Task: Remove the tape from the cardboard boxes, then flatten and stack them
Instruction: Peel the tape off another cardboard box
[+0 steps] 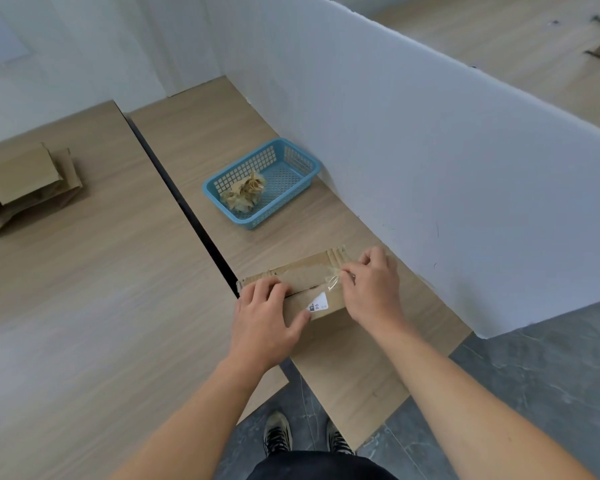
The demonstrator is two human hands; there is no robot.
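Note:
A small brown cardboard box (309,275) with a white label lies on the right-hand wooden table near its front edge. My left hand (265,315) presses flat on the box's left end, fingers spread over its top. My right hand (369,284) pinches a strip of clear tape (333,281) that is lifted off the box's top seam at the right end. A blue plastic basket (300,157) farther back holds a crumpled wad of removed tape (244,195). Flattened cardboard boxes (28,188) lie stacked on the left table.
Two wooden tables (101,306) stand side by side with a dark gap (184,202) between them. A white partition wall (412,150) runs along the right table's far side. Grey tiled floor and my shoes (277,433) show below.

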